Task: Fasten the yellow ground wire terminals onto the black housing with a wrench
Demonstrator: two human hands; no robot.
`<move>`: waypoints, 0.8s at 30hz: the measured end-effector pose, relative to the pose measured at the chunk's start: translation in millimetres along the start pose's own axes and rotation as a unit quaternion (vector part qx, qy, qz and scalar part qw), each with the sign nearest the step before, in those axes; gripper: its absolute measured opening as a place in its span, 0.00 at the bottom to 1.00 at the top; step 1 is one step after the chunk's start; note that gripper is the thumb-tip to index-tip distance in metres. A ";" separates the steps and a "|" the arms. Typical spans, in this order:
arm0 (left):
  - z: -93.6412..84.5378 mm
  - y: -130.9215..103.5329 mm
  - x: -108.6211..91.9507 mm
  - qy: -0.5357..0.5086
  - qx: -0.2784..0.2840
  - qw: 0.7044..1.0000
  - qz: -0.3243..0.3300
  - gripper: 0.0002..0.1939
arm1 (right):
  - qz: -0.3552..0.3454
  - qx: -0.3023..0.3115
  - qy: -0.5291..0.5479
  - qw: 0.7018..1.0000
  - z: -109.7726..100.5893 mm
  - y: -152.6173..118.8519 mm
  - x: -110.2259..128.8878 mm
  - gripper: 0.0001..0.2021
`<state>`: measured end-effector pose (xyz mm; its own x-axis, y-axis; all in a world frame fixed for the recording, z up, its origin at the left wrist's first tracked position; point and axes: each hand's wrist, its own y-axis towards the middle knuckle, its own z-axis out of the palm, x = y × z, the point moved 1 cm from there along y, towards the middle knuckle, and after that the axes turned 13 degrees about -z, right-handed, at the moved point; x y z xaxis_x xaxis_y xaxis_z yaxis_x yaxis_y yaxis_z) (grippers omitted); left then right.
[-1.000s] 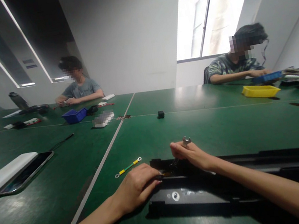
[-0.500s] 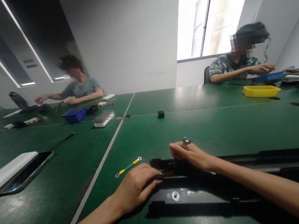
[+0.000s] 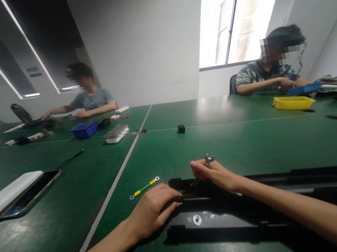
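Observation:
A long black housing [image 3: 217,217] with raised side walls lies on the green table, running off to the right. My left hand [image 3: 155,206] is closed at its left end, thumb and fingers pinching the part's edge; the fingertips are partly hidden inside. My right hand [image 3: 214,174] is wrapped round a wrench, whose open silver jaw [image 3: 208,159] sticks up above the fist. The wrench's lower end goes down into the housing, where it is too dark to make out. Beyond my left hand lies a green-and-yellow wire [image 3: 145,188] with ring terminals at both ends.
On the left rest a white power bank [image 3: 13,192] and a dark-screened phone [image 3: 33,194]. Farther back are a blue bin [image 3: 84,130], a small black block [image 3: 181,129] and a yellow tray [image 3: 293,102]. Two people sit working across the table [image 3: 240,144].
The wrench's jaw has turned slightly in my right hand; my left hand stays put. Across the table, both people's hands have shifted a little.

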<state>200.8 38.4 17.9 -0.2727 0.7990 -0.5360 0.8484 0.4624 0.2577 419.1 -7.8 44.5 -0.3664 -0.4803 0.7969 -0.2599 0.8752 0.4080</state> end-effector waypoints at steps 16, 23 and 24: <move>1.0 -2.1 2.1 0.002 0.001 1.000 -0.001 0.10 | 0.002 0.005 0.000 1.000 -0.1 0.6 2.0 0.29; 0.5 -1.3 1.7 0.004 -0.003 1.000 -0.002 0.10 | 0.000 0.000 0.006 1.000 0.4 1.2 2.1 0.29; 0.3 -1.3 1.3 0.003 -0.002 1.000 -0.003 0.10 | 0.000 0.001 0.008 1.000 0.5 1.1 1.8 0.29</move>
<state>199.5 38.8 16.6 -0.2801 0.7986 -0.5327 0.8451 0.4684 0.2578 417.7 -7.7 46.2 -0.3531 -0.4786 0.8039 -0.2618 0.8755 0.4062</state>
